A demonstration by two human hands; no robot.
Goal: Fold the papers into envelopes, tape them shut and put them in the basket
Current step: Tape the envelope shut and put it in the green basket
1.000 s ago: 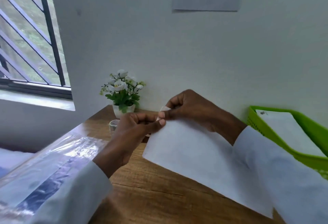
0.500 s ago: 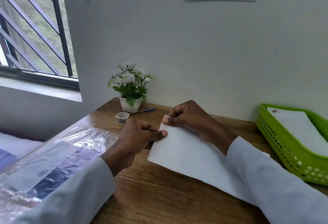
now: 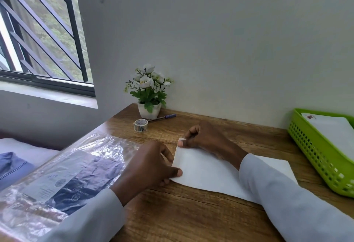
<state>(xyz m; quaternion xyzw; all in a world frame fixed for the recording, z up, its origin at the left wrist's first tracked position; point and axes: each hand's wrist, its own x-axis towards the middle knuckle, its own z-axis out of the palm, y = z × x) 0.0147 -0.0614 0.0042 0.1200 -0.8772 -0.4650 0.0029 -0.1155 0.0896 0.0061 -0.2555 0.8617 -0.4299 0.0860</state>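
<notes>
Paper — a white sheet — lies flat on the wooden table at lower centre of the frame, its right part hidden under the right sleeve. A clear plastic package holding something dark blue fills the lower left. At the right edge sits the green basket, a white envelope already lying in it. The left hand grips the sheet's near left corner, thumb on top and fingers curled beneath; the right hand pinches the far left corner between thumb and bent forefinger. Against the wall at upper centre stands a small white pot of flowers, with a pen beside it — and a roll of tape just in front, apart from both hands.
</notes>
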